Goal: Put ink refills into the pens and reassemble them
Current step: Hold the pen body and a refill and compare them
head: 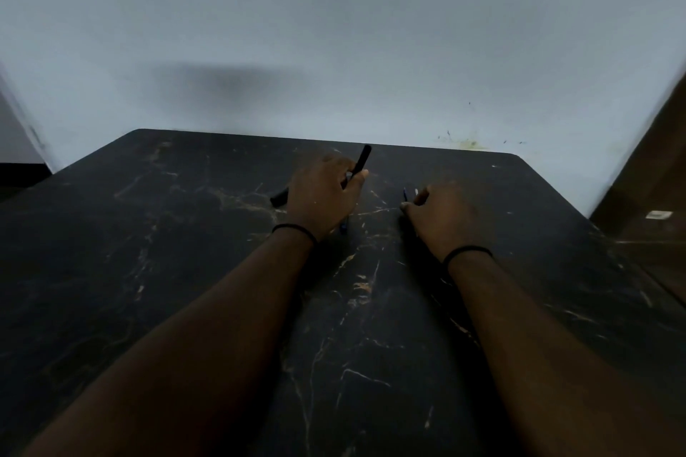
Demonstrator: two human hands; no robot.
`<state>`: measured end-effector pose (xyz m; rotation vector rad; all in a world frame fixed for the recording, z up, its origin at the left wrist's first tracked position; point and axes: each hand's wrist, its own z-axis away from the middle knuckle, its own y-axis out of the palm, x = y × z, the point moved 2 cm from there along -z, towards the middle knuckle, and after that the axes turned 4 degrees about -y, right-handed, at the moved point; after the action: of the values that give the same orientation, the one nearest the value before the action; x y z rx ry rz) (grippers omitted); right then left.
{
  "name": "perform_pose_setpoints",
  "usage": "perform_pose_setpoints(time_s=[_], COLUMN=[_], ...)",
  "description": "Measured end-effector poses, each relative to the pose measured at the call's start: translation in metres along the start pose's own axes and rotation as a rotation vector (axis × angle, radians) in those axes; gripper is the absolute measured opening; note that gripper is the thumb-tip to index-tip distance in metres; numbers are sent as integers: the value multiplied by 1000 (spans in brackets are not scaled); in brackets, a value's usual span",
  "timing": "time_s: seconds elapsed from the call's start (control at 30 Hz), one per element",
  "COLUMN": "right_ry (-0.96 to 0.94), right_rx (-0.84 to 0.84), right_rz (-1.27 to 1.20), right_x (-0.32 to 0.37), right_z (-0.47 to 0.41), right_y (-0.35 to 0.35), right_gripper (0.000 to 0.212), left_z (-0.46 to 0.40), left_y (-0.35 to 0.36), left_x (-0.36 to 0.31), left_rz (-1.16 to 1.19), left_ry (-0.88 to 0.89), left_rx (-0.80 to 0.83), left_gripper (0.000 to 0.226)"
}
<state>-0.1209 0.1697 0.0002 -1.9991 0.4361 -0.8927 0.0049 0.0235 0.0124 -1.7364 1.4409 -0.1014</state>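
Two bare forearms reach forward over a table [185, 271] of black, marble-patterned stone with pale gold veins, each wrist ringed by one thin black band. The left hand [323, 197] curls its fingers around a slim, matte black pen barrel [362, 161] that tilts up past the knuckles. A second black cylinder [279, 198] lies on the table, just left of that hand. The right hand [441, 219] is curled, pinching thin refills [405, 194], blue and whitish; their count is unclear. A plain pale wall [334, 30] stands behind.
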Motion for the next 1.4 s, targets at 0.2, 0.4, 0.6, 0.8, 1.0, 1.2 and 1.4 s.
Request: perform_pose_setpoints(time_s=[0.2, 0.4, 0.6, 0.8, 1.0, 1.2, 1.4], right_ry=[-22, -99, -145, -173, -289, -302, -265], right_rx=[69, 113, 152, -45, -274, -350, -463], right_rz=[99, 195, 143, -204, -552, -593, -736], right_x=[13, 36, 55, 50, 51, 52, 53], right_z=[4, 12, 21, 18, 21, 23, 31], right_y=[1, -1, 0, -5, -11, -14, -17], right_gripper=[27, 34, 33, 16, 43, 26, 10], left_z=[0, 1, 0, -1, 0, 0, -2], left_y=[-1, -1, 0, -3, -1, -4, 0], left_x=[0, 0, 5, 9, 10, 9, 13], left_rz=[-17, -3, 13, -3, 3, 3, -22], left_ry=[1, 3, -14, -75, -62, -58, -48], left_rx=[-20, -33, -59, -120, -116, -114, -106], left_gripper=[29, 28, 24, 21, 17, 23, 17])
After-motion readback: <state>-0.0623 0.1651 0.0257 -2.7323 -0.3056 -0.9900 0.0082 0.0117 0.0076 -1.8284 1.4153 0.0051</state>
